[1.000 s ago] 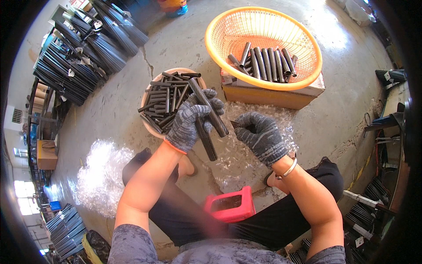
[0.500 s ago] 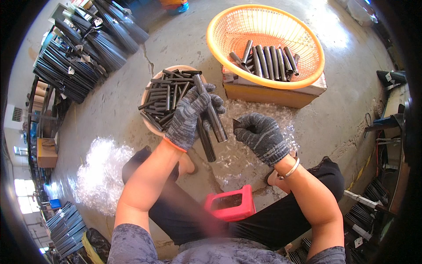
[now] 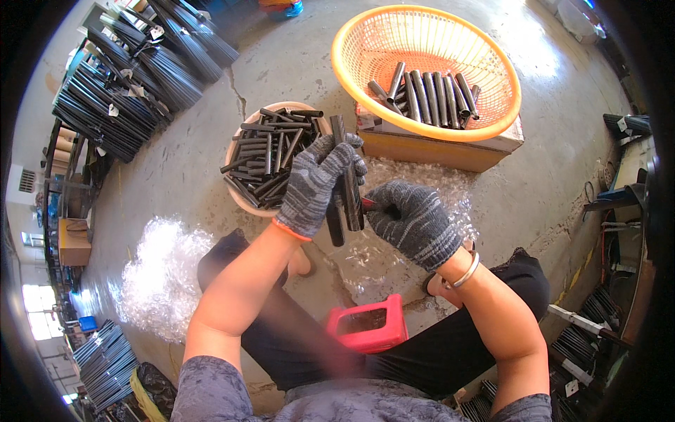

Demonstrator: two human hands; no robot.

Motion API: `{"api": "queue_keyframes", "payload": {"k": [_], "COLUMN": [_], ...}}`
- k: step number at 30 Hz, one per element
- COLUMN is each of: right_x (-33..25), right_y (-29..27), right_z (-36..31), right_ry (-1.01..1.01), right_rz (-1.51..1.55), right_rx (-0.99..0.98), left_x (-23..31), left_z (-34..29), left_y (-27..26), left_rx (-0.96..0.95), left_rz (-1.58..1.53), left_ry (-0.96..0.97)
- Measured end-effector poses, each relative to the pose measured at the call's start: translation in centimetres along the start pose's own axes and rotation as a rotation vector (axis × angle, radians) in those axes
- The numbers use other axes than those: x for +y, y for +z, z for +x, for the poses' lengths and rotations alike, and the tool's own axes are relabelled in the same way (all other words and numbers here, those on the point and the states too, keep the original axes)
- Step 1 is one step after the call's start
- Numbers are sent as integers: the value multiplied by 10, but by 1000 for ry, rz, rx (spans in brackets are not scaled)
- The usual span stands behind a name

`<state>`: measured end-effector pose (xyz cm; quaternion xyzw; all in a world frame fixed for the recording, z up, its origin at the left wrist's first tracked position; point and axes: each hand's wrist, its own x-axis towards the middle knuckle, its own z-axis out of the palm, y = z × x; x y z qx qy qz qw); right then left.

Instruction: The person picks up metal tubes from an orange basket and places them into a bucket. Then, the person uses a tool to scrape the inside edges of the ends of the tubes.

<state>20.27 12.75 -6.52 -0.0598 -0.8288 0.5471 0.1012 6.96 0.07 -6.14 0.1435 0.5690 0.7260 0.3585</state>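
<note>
Grey knit gloves cover both hands. The left hand [image 3: 316, 186] is closed around a few black tubes [image 3: 349, 184], which stand nearly upright in its fist, their upper ends rising above the fingers and their lower ends hanging below the palm. The right hand [image 3: 411, 219] sits just beside it, fingers curled toward the lower part of the tubes; something small and red [image 3: 368, 205] shows at its fingertips, but whether it pinches that or a tube cannot be told. A metal bangle [image 3: 467, 271] rings the right wrist.

Behind the left hand a pale round bowl [image 3: 239, 197] sits on the concrete floor [image 3: 555, 176], heaped with more short black tubes [image 3: 271, 155] lying every way. To its right an orange mesh basket [image 3: 485, 119] rests on a cardboard box [image 3: 436, 151]; inside it a row of tubes [image 3: 429, 95] lies side by side. Clear plastic scraps [image 3: 162, 274] are piled on the floor by the left knee, and more lie under the hands. A red stool [image 3: 369, 323] shows between the person's legs. Bundles of long dark rods [image 3: 126, 84] are stacked at upper left, well apart from the hands.
</note>
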Motion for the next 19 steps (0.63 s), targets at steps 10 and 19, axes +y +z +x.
{"api": "queue_keyframes", "payload": {"k": [10, 19], "right_x": [-4, 5], "right_y": [2, 23], "right_z": [3, -1], "right_ry": [72, 30], "right_rz": [186, 139], "right_rx": [-41, 146], "left_x": [-3, -4], "left_z": [6, 3], "left_y": [13, 24], "left_rx": [110, 177], "left_rz": [221, 276], "left_ry": [283, 291]}}
